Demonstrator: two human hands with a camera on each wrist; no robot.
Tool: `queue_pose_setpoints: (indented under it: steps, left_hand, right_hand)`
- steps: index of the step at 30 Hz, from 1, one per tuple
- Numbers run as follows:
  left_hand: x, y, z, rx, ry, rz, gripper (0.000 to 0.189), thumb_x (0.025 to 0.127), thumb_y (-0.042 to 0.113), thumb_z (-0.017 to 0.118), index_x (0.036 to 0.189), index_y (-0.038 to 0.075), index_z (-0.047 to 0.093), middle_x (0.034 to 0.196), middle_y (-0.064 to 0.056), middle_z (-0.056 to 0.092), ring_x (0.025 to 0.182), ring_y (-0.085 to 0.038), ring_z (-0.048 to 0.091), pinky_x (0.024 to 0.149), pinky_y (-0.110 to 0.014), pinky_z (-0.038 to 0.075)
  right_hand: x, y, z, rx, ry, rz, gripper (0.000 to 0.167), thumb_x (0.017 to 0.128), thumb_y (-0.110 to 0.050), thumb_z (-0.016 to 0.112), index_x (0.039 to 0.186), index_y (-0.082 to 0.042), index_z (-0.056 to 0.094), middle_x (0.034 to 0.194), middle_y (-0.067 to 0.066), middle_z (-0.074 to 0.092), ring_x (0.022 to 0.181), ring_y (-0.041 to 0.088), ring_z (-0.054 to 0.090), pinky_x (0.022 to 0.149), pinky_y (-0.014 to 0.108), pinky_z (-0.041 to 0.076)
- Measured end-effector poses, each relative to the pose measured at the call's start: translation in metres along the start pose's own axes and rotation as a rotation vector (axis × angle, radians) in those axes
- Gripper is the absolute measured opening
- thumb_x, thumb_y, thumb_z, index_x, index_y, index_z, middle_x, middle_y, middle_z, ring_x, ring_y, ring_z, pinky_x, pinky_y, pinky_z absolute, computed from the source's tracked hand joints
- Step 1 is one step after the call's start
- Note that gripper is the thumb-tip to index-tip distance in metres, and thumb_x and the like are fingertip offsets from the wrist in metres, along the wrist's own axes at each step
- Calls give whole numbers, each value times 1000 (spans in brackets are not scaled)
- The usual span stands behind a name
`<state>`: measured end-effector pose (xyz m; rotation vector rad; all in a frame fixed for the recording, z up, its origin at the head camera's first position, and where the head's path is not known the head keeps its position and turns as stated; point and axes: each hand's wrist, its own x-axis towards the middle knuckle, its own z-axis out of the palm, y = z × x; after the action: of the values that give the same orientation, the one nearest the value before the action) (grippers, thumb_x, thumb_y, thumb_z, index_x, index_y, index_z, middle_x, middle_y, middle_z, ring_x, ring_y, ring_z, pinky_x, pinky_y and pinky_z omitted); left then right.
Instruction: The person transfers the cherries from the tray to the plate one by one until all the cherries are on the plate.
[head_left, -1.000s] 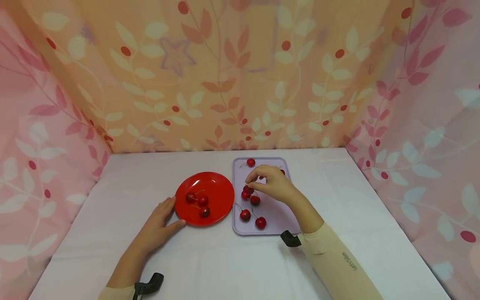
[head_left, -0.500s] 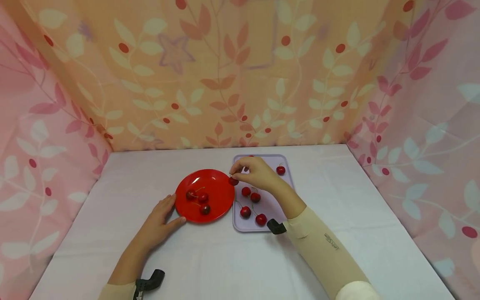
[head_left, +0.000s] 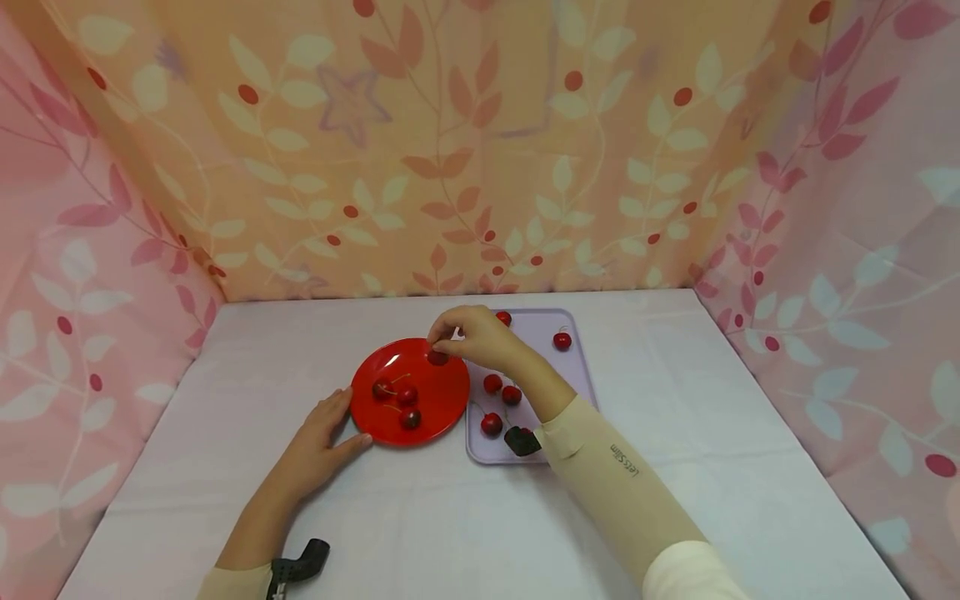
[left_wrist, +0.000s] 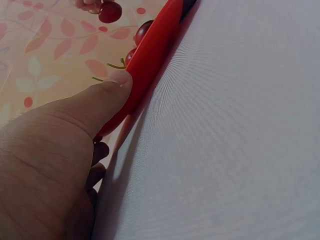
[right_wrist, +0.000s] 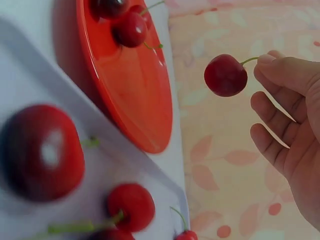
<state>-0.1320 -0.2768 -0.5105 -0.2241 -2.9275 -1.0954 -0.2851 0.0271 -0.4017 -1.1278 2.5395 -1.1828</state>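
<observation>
My right hand [head_left: 480,337] pinches a dark red cherry [right_wrist: 226,75] by its green stem, between thumb and index finger; the other fingers are loosely bent. In the head view this cherry overlaps the far right part of the red plate [head_left: 442,400], and in the right wrist view it hangs in the air. My left hand [head_left: 318,437] holds the plate at its left rim, thumb [left_wrist: 107,95] over the edge and fingers around the side. Several cherries [head_left: 406,394] with stems lie together on the plate's left half.
A pale purple tray [head_left: 480,454] stands close at the plate's right, partly under my right forearm. Several cherries [head_left: 491,425] lie spread over it, one at the far right [head_left: 562,341]. Patterned cloth [head_left: 480,150] walls off the back and sides of the white table [head_left: 420,525].
My right hand has lifted the cherry from the tray and carried it leftward, over the plate's far right part. The left hand keeps its place at the plate's rim.
</observation>
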Motion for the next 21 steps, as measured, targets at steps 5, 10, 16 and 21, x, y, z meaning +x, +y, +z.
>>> queue_pose_setpoints:
  steps: [5, 10, 16, 21]
  left_hand:
    - [1, -1, -2, -5, -12, 4, 92, 91, 50, 75, 162, 11, 31, 167, -18, 29, 154, -44, 21, 119, -69, 23]
    - [0, -1, -3, 3, -17, -3, 92, 91, 51, 74, 162, 11, 30, 166, -19, 29, 154, -46, 21, 118, -71, 23]
    - [0, -1, -3, 3, -17, 4, 92, 91, 52, 73, 162, 11, 31, 166, -20, 29, 153, -47, 22, 117, -72, 24]
    - [1, -3, -3, -2, -13, 23, 94, 91, 53, 73, 162, 9, 30, 166, -20, 30, 153, -45, 22, 119, -70, 22]
  right_hand:
    - [12, -5, 12, -12, -29, -12, 6, 95, -17, 75, 99, -20, 76, 88, -13, 74, 89, 4, 66, 89, 34, 54]
    - [21, -8, 23, 5, -25, -15, 5, 95, -15, 75, 99, -17, 76, 87, -12, 74, 84, 2, 67, 83, 24, 54]
    - [24, -11, 37, 67, -45, 22, 6, 94, -14, 76, 99, -18, 76, 88, -10, 75, 84, 3, 69, 83, 19, 56]
    - [28, -12, 47, 66, -79, 38, 5, 94, -13, 76, 98, -16, 76, 89, -9, 75, 84, 4, 68, 83, 18, 56]
